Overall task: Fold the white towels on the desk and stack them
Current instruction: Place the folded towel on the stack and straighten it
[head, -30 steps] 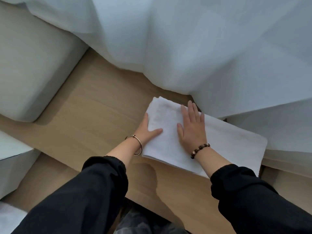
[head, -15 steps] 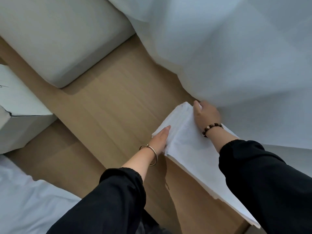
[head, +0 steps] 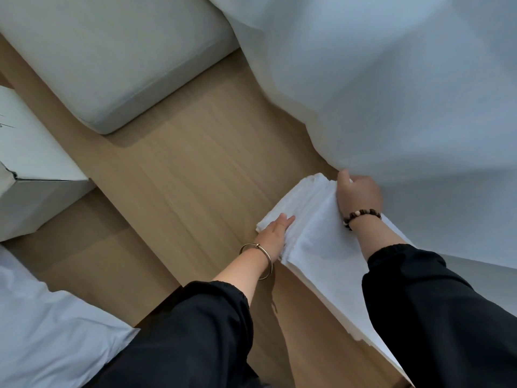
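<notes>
White cloth in several folded layers, the towel (head: pixel 316 242), is laid flat on the pale wooden desk (head: pixel 195 169), and both hands are set on its far end. The right hand (head: pixel 359 194) is curled over the far corner. Its fingers are bent down round the stacked edges and the thumb is pressed against the top layer, so the towel is grasped there. A bracelet of dark beads (head: pixel 361 215) is worn just behind those fingers. The left hand (head: pixel 275 233) is placed at the towel's left edge. Its visible fingers (head: pixel 288 219) are stretched straight along the cloth, while the thumb side is hidden beneath a layer; whether that layer is pinched cannot be told. A thin metal bangle (head: pixel 261 261) is worn at this wrist. Both forearms are covered by black sleeves (head: pixel 195 331).

A sheer white curtain (head: pixel 391 93) is hung just beyond the right fingertips, touching the knuckles. Well beyond the left fingers a grey cushion (head: pixel 112 51) is seen, and far to their left a white box (head: pixel 33 175). White fabric (head: pixel 42 331) is seen nearer the body, to the left of the left sleeve.
</notes>
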Demonstrator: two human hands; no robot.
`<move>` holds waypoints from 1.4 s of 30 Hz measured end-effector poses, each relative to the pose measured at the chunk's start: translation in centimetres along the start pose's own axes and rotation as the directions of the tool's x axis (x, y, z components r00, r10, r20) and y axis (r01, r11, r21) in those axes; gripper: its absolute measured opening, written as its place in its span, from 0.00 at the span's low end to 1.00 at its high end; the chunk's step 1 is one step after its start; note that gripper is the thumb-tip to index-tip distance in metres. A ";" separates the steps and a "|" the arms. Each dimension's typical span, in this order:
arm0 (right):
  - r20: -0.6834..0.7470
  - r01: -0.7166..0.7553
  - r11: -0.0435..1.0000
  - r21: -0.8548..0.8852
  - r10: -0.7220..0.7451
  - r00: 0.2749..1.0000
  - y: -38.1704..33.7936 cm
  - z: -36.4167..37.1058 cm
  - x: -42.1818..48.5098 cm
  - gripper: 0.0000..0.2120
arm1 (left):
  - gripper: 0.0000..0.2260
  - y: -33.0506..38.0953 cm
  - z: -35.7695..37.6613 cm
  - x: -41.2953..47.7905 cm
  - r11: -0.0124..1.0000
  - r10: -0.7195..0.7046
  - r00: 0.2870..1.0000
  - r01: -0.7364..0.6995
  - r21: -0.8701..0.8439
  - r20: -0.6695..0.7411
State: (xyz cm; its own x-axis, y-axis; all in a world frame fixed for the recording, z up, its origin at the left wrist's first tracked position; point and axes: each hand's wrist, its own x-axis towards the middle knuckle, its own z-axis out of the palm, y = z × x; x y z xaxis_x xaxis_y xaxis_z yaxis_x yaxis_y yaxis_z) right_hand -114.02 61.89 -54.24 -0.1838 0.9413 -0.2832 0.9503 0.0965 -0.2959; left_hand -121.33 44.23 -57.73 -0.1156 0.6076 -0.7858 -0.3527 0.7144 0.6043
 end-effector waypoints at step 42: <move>0.373 0.012 0.999 -0.046 0.006 0.928 -0.6 0.3 2.6 0.21 | 0.30 -0.6 -0.7 0.2 0.985 0.123 0.990 -0.114 0.131 -0.064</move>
State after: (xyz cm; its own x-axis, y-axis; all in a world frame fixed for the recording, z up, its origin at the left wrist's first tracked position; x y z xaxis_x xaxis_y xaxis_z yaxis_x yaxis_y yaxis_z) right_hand -115.11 64.17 -55.06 -0.2588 0.7531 -0.6049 0.9585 0.1230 -0.2570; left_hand -121.76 43.69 -58.35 -0.2170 0.6673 -0.7124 -0.2123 0.6801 0.7017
